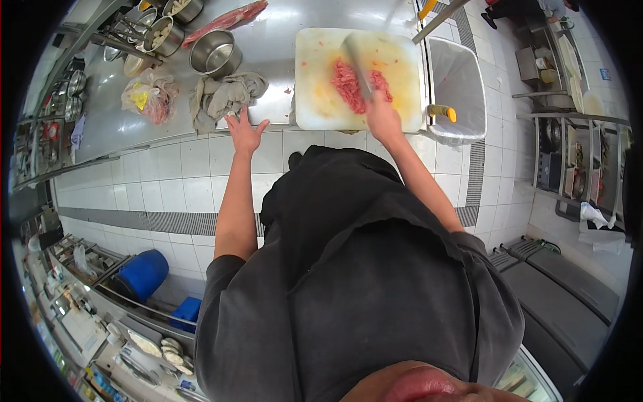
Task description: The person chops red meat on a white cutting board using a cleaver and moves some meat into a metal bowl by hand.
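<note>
My right hand (384,119) is wrapped round the handle of a cleaver (357,63), whose blade stands among chopped red meat (347,86). The meat lies in two heaps, one on each side of the blade, on a thick white cutting board (315,100) with yellowish stains. At the edge of the steel table (274,47), my left hand (246,136) is open with its fingers spread. Its fingertips reach the crumpled grey cloth (228,97); whether they press on it I cannot tell.
Behind the cloth stands an empty steel pot (215,53), with a long strip of raw meat (228,21) beyond it. A plastic bag of meat (151,99) lies further left. Right of the table is a lined bin (459,87), near a yellow-handled tool (442,112) at the table's edge.
</note>
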Motion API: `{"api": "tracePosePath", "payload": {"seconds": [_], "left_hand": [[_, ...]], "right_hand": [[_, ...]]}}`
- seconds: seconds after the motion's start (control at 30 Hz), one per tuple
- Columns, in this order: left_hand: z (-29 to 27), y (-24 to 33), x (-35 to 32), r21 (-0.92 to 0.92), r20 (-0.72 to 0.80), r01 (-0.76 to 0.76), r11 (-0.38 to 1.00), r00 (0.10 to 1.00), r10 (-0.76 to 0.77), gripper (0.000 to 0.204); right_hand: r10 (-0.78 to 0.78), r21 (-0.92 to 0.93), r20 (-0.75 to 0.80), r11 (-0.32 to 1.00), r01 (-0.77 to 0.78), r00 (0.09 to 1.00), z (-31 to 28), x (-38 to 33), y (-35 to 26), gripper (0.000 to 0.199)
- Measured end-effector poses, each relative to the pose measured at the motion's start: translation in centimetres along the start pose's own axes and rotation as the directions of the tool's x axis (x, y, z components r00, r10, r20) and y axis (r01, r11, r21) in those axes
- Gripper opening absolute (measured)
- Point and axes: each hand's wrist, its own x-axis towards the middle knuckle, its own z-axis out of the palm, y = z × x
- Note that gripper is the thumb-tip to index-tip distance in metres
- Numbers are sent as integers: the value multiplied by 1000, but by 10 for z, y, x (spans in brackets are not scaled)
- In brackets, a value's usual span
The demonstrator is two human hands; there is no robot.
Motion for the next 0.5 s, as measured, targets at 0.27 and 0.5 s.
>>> {"api": "tracePosePath", "payload": {"seconds": [0.27,0.5], "left_hand": [[-1,-2,2,-32,-5,16,999,1000,-16,94],[2,-3,1,11,1,46,999,999,-46,91]], "right_hand": [[-64,203,-172,974,99,983,-34,-2,-18,22],[-138,14,10,990,137,990,-27,12,-6,24]]}}
